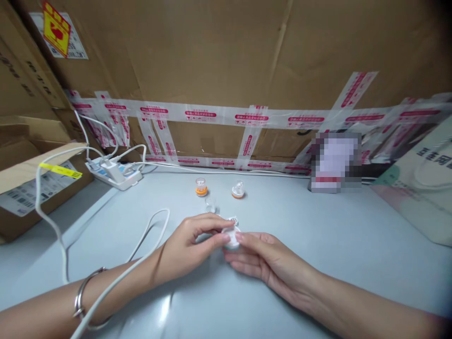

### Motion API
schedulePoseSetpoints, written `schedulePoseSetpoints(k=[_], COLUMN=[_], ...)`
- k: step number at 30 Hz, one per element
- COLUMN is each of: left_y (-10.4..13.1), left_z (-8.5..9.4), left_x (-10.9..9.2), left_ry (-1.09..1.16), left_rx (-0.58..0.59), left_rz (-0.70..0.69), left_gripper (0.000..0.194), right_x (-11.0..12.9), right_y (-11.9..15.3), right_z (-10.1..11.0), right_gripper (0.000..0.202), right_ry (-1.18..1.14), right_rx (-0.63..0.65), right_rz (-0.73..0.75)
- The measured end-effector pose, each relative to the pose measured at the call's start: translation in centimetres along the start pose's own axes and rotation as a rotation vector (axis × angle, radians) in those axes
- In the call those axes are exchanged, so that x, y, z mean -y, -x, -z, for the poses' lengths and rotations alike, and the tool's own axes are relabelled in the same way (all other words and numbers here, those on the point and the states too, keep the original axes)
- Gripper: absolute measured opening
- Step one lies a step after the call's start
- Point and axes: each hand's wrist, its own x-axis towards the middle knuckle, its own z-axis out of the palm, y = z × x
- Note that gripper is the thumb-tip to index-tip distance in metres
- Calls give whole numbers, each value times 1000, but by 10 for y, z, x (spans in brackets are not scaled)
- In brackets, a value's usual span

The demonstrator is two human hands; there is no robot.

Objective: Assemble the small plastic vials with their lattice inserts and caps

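Both hands meet over the light table (289, 212). My left hand (201, 240) is closed, its thumb and fingers on the left side of a small white round disc-shaped part (232, 239). From the right, my right hand (261, 256) grips the same part, thumb on its face and fingers curled underneath. A small white piece with holes (233, 220) shows just beyond the disc; whether it is joined to it I cannot tell. Past my left fingers stands a small transparent cup-like piece (210, 204). Farther back are a transparent piece on an orange base (201, 189) and another on a white-and-orange base (238, 190).
A large taped cardboard box (212, 56) walls off the back. At left are an open carton (38, 188) and a power strip (123, 179) with white cables; one cable (116, 282) crosses over my left forearm. A pixelated upright object (334, 162) and a printed bag (423, 183) stand at right.
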Motion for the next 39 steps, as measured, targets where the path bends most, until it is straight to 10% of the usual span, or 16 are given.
schedulePoseSetpoints(k=[11, 39], left_y=[-4, 0], left_z=[-2, 7], left_x=[-2, 1], left_ry=[394, -89], left_rx=[17, 57], left_rz=[370, 50], left_gripper=[19, 33], right_x=[-1, -1], right_y=[-2, -2], right_z=[-1, 2], right_gripper=[26, 9], right_ry=[118, -30], right_rx=[-15, 46], right_rz=[16, -2])
